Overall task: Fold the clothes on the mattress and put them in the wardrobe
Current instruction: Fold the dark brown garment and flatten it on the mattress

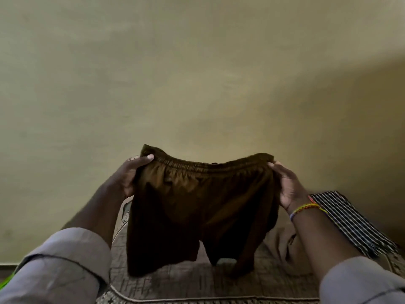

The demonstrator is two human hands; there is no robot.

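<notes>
Left hand (129,174): grips the waistband of the brown shorts (197,211).
Right hand (289,185): grips the other waistband end.
Shorts: hang above the mattress (197,286).

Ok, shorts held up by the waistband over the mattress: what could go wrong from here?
1. Both hands, left and right, pinch only the waistband corners of the brown shorts; the legs hang loose and may fold crooked when laid down.
2. The striped cloth and a beige garment lie close by on the mattress; the shorts could land on them and get bunched together.
</notes>
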